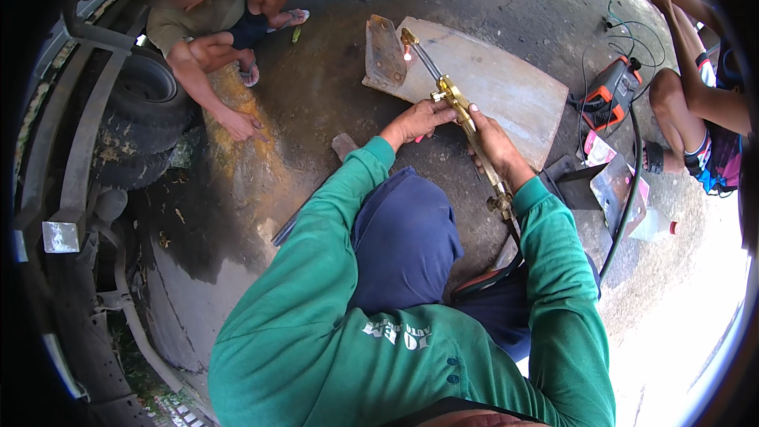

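Gripped in the right hand (504, 147), the brass torch (453, 96) slants forward-left, its head near the metal plate's (498, 71) left end, closer to the left hand (414, 123), whose bent-fingered hold is unclear.

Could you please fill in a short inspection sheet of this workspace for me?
Surface: rough grey ground, darkly stained in places.
Work items: brass torch, small glow at its tip; grey metal plate beyond the hands, rusty metal piece at its left end.
Clutter: orange-and-black machine and clear bottle, toward the right.
Hands: bare; right hand wrapped around the torch, left hand against it, grip partly hidden.
Cables: dark hose near the machine; thin green cable beyond.
Surroundings: crouching co-worker at left, near a tyre; another co-worker at right.
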Available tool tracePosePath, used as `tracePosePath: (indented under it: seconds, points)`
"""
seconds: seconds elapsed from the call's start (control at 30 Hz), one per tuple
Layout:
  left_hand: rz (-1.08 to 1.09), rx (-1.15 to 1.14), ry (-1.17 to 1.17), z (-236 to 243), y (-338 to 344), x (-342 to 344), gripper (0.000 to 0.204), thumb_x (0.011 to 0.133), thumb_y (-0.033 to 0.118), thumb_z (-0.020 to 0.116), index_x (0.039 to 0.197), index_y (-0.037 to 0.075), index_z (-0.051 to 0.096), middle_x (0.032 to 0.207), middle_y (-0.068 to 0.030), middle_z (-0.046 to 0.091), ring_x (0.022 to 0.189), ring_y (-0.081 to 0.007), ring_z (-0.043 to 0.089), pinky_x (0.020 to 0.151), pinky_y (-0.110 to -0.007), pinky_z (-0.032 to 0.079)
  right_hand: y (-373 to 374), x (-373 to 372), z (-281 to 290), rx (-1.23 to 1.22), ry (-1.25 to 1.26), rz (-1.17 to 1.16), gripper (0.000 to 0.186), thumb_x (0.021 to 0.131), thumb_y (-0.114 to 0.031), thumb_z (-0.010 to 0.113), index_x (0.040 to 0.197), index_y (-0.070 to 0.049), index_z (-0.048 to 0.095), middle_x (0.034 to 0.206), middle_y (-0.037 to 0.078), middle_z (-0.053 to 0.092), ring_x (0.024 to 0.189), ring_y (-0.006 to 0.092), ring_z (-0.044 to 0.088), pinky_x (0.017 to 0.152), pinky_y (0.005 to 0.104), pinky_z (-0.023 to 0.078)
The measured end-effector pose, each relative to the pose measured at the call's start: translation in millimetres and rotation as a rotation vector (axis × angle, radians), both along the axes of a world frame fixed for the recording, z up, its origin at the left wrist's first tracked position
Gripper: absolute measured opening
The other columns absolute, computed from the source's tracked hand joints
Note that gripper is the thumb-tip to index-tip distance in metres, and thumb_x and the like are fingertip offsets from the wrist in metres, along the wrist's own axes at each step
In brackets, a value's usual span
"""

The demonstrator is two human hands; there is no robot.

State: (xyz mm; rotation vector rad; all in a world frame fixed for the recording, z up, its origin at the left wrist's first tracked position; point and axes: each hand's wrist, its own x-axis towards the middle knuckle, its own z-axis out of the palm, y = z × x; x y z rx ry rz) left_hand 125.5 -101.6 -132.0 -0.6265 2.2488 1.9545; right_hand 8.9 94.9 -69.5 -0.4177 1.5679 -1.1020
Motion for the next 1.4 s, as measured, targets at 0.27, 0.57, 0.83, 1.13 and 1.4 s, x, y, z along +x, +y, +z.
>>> tracePosePath:
  seconds: [0.27,0.57,0.83,1.13,1.4]
  points:
    - [0.005,0.057,0.031,-7,1,3,0.047,0.102,0.043,0.066,0.137,0.012,0.065,0.091,0.0027,0.067,0.058,-0.0052,0.050,0.051,-0.023,0.043,2,2,5,-0.019,0.034,0.022,0.072,0.105,-0.069,0.033,0.144,-0.012,0.052,0.073,0.005,0.051,0.051,0.0161,0.051,0.040,0.0337,0.044]
    - [-0.010,0.019,0.012,3,5,5,0.053,0.102,0.045,0.065,0.141,0.010,0.062,0.095,0.0028,0.067,0.060,-0.0068,0.051,0.052,-0.022,0.042,2,1,2,-0.022,0.076,0.044,0.074,0.105,-0.068,0.035,0.150,-0.010,0.048,0.073,0.006,0.051,0.050,0.0163,0.051,0.040,0.0337,0.044]
    - [0.005,0.061,0.021,-9,3,6,0.054,0.102,0.046,0.065,0.142,0.010,0.062,0.099,0.0025,0.068,0.060,-0.0070,0.051,0.053,-0.023,0.043,2,1,-5,-0.019,0.110,0.056,0.075,0.105,-0.069,0.033,0.149,-0.010,0.050,0.074,0.008,0.053,0.052,0.0181,0.052,0.044,0.0344,0.044]
    - [-0.006,-0.033,0.032,-2,7,5,0.060,0.101,0.052,0.064,0.142,0.010,0.062,0.092,0.0018,0.068,0.057,-0.0067,0.050,0.051,-0.023,0.043,5,6,-8,-0.046,0.034,-0.040,0.072,0.105,-0.070,0.033,0.131,-0.008,0.057,0.070,0.007,0.053,0.052,0.0185,0.054,0.041,0.0352,0.043]
    - [-0.011,-0.040,0.032,2,9,5,0.060,0.101,0.054,0.064,0.142,0.010,0.062,0.085,0.0018,0.066,0.056,-0.0068,0.050,0.051,-0.024,0.043,3,4,-17,-0.047,-0.035,-0.052,0.068,0.105,-0.070,0.032,0.103,-0.006,0.055,0.067,0.006,0.054,0.048,0.0176,0.052,0.040,0.0347,0.044]
